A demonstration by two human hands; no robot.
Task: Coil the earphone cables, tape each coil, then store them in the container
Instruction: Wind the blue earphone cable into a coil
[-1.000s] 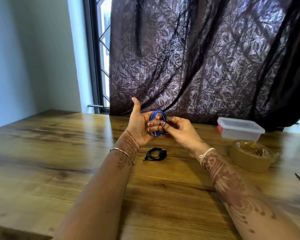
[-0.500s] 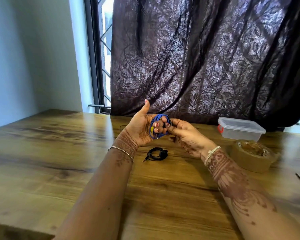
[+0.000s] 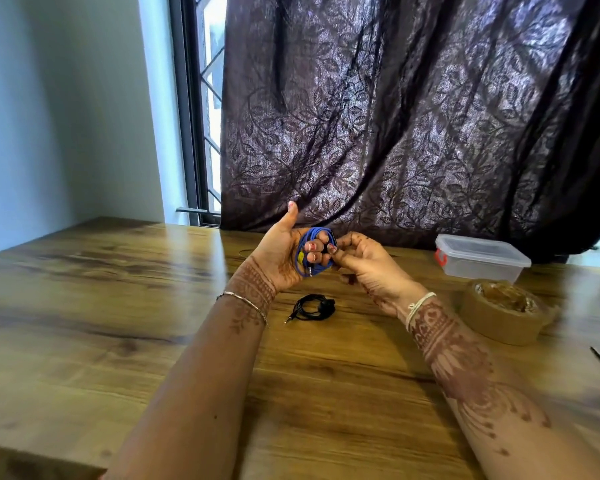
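Blue earphone cable [image 3: 307, 252] is held as a coil above the table [image 3: 84, 306], looped round the curled fingers of the left hand [image 3: 281, 258], whose thumb is raised clear. The fingers seem to be used as a form so that the loops are kept even. The coil's edge is pinched by the right hand [image 3: 368, 268] between thumb and forefinger, probably so that a loose end can be tucked in. A metal plug hangs from the bottom of the coil.

A black earphone cable [image 3: 314, 307] lies coiled on the table just below the hands; whether it is taped cannot be told. A roll of brown tape [image 3: 503, 311] and a lidded clear container [image 3: 482, 259] are set to the right, close by for taping and storing. No brand or writing can be read. Only a red mark is seen on the container's side, and a yellow patch on the blue coil.
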